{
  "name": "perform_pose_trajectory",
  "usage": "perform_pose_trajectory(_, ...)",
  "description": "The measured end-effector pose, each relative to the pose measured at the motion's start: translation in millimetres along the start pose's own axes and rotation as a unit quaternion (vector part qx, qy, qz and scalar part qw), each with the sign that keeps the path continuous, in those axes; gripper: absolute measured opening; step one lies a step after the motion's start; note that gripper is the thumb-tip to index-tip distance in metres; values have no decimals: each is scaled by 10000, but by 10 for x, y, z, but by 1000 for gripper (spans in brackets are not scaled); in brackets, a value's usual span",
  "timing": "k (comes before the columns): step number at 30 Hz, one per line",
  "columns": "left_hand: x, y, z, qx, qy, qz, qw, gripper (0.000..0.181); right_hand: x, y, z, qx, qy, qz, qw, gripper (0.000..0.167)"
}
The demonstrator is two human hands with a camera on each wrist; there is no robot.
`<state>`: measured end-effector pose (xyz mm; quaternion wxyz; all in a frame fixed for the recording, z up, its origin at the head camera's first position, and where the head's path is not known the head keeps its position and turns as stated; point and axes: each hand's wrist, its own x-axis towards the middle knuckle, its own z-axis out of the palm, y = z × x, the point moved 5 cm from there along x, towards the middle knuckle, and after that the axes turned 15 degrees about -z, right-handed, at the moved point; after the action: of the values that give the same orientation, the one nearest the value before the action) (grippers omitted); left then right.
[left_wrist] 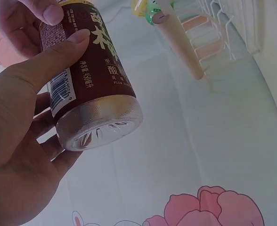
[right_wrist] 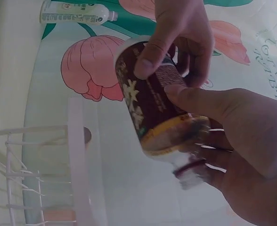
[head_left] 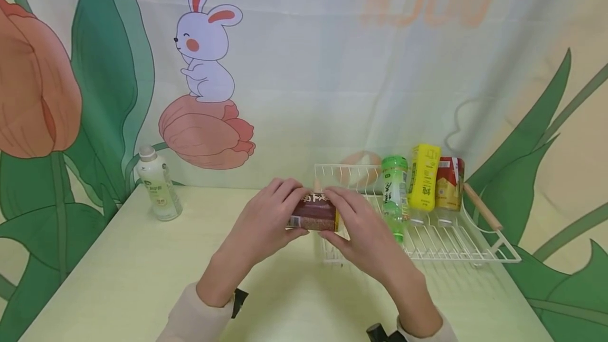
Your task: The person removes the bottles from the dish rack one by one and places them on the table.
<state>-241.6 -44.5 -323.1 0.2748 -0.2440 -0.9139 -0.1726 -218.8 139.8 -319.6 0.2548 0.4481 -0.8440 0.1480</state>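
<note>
Between both hands is a dark maroon-labelled drink bottle (head_left: 313,212), lying sideways above the table in the head view. My left hand (head_left: 266,220) grips its base end, thumb laid over the label. On the neck end, my right hand (head_left: 361,228) holds it with thumb and fingers around the label and shoulder. The left wrist view shows the bottle's (left_wrist: 110,75) clear ribbed bottom, a barcode and pale lettering. A yellow band and the clear, blurred neck appear on the bottle (right_wrist: 152,103) in the right wrist view.
A white wire rack (head_left: 442,249) with wooden handles stands at the right. It holds a green-capped bottle (head_left: 394,189), a yellow-wrapped bottle (head_left: 424,178) and a red-labelled bottle (head_left: 448,183). At the table's back left stands a pale green bottle (head_left: 159,183). A printed curtain (head_left: 304,67) hangs behind.
</note>
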Motion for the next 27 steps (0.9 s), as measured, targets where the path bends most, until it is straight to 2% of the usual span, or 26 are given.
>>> perform_pose_trajectory(4,-5,-61,-31,93,-19,-143,9999,71,-22,32,-92,68,80,157,9998,81)
perform_pose_trajectory(9,0,-114,-82,16,-17,-271,9996,70,-134,136,-280,166,378,522,9978,81)
perform_pose_trajectory(12,-5,-173,-109,-139,-92,-449,9989,69,-211,211,-373,354,560,812,9945,79)
perform_pose_trajectory(15,-2,-266,-77,-574,-234,-685,9957,70,-282,333,-466,474,764,946,9914,74)
perform_pose_trajectory(18,-35,-414,2,-1188,-529,-949,9870,71,-333,507,-526,508,960,927,9898,69)
perform_pose_trajectory(22,-109,-628,76,-1937,-856,-1312,9685,71,-446,771,-597,598,1068,1210,9851,62)
perform_pose_trajectory(24,-141,-740,73,-2240,-851,-1497,9593,72,-496,887,-631,696,1075,1452,9811,60)
perform_pose_trajectory(27,-164,-931,30,-2776,-657,-1833,9408,73,-500,1027,-669,896,1012,1718,9758,59)
